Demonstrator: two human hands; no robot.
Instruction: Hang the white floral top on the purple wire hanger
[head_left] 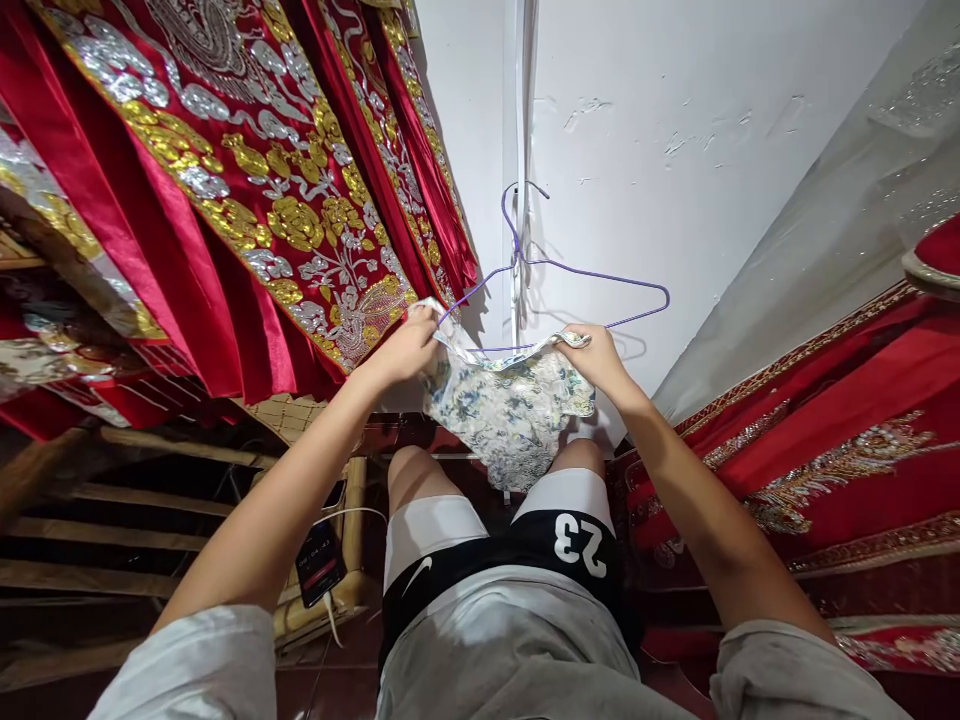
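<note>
A thin purple hanger [592, 268] is in front of the white wall, its hook at a white pole. Below it spreads a white garment with a blue-green floral print [514, 425]; its exact kind cannot be made out. My left hand [415, 345] is closed on the garment's upper left corner, by the left end of the hanger. Its upper right edge is pinched in my right hand [598, 357], just under the hanger's right arm. The hanger's bottom bar runs along the garment's top edge, partly behind it. The right end of the hanger sticks out bare.
Red cloths with gold and silver sequins [296, 220] hang at the left. More red embroidered cloth [847, 440] is at the right, below a sheet of clear plastic [840, 200]. A phone [319, 565] with a white cable lies on a bamboo seat [352, 590].
</note>
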